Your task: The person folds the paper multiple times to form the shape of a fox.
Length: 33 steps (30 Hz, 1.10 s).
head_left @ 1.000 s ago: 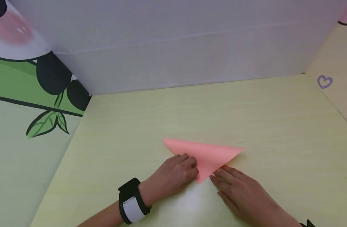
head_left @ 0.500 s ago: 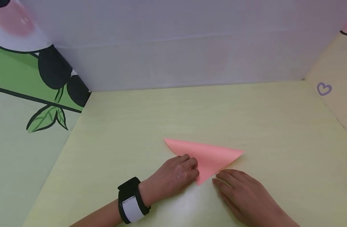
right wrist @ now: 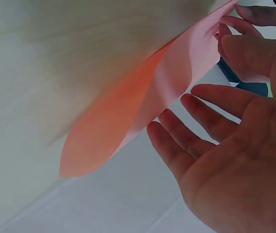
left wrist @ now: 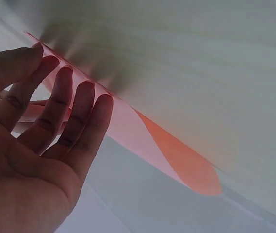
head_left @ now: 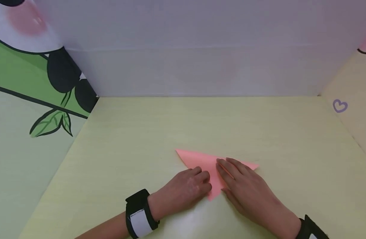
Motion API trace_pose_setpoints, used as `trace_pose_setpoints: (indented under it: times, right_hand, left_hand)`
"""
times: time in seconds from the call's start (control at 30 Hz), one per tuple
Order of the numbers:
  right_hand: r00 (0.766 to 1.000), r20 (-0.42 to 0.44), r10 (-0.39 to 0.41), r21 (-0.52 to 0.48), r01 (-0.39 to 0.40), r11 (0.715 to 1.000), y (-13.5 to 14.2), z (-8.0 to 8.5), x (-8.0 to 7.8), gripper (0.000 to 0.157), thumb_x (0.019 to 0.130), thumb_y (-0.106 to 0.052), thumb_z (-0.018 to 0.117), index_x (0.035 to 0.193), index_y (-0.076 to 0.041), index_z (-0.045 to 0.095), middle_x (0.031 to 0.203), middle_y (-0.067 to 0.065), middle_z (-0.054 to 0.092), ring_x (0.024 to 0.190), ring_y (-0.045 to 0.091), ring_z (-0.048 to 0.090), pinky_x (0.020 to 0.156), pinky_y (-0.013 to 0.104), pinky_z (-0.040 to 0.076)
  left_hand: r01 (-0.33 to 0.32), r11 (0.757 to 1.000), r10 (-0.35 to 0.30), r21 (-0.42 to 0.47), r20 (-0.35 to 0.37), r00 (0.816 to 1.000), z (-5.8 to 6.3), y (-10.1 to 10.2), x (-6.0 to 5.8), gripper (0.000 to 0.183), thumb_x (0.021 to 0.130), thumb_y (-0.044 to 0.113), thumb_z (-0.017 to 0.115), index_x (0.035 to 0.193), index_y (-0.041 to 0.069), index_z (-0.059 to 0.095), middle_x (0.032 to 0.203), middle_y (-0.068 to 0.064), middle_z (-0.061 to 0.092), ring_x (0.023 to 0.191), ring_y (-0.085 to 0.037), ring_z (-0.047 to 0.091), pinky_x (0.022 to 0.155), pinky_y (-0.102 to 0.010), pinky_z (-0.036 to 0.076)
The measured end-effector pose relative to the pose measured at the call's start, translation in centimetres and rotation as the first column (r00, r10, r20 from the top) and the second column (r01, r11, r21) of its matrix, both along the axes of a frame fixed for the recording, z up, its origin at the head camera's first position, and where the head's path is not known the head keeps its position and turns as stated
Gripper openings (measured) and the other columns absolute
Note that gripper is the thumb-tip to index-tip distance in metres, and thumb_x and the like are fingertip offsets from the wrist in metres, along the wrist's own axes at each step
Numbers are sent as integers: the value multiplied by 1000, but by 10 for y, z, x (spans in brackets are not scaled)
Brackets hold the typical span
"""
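A pink sheet of paper (head_left: 201,159), doubled over into a triangle, lies on the table with one corner toward the person. Bent fingers of my left hand (head_left: 184,189) press their tips on its near left side; the left wrist view shows those fingertips (left wrist: 104,102) along the paper's lower edge. My right hand (head_left: 251,189) lies over the right part of the triangle, fingers extended and touching it. In the right wrist view, the doubled paper (right wrist: 113,116) bulges at the fold, its layers apart at the end. The right hand covers part of its near right edge.
The pale wooden table (head_left: 141,126) meets a grey-white wall panel (head_left: 195,69) at the back. A painted panel (head_left: 21,113) stands on the left, and a beige panel (head_left: 350,83) with a purple heart on the right. Both wrists wear black straps (head_left: 142,212).
My right hand, first beside the paper's near right edge, drew back slightly, then moved forward and left onto the paper. The left hand has stayed at its place on the paper. The head view shifted slightly.
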State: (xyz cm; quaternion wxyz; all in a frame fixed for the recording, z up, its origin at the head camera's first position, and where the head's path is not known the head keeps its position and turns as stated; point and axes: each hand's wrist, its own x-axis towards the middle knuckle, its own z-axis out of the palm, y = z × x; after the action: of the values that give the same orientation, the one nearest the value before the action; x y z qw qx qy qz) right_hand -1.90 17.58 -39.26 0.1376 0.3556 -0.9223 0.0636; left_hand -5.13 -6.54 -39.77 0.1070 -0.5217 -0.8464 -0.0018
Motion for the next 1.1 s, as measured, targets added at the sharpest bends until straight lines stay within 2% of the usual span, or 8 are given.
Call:
trace_pose_setpoints:
  times: [0.03,0.3,0.8,1.1]
  right_hand:
    - [1000,5,-7,10,7,1000,-1,-2,-1,60,92,-26,73,143,1,57,150,12,52,136,35,51,106,47,47]
    - [1000,23,-16,48,15,999,0,-16,-10,59,94,-28,73,142,1,57,149,11,54,134,32,52,105,45,48]
    - [997,72,-26,32,24,999,0,-31,-21,57,98,-32,69,145,-2,56,152,8,52,130,28,53,103,45,49]
    - [995,91,-36,7,35,999,1,-37,-25,58,96,-33,70,144,-3,57,151,7,54,128,27,54,99,46,50]
  left_hand:
    - [2,1000,-2,-6,-4,1000,0,0,0,17,90,12,74,77,22,67,78,6,52,69,-13,39,60,-20,34]
    - [4,1000,-4,-14,-23,1000,-4,0,2,19,88,9,74,76,23,67,78,7,52,67,-13,38,60,-20,34]
    - [-1,999,0,-43,-30,1000,-9,0,2,19,88,11,75,76,25,68,77,7,51,66,-13,36,60,-20,32]
    - [-3,999,2,-43,-31,1000,-12,0,1,22,87,8,73,74,26,68,77,8,51,66,-13,35,59,-20,31]
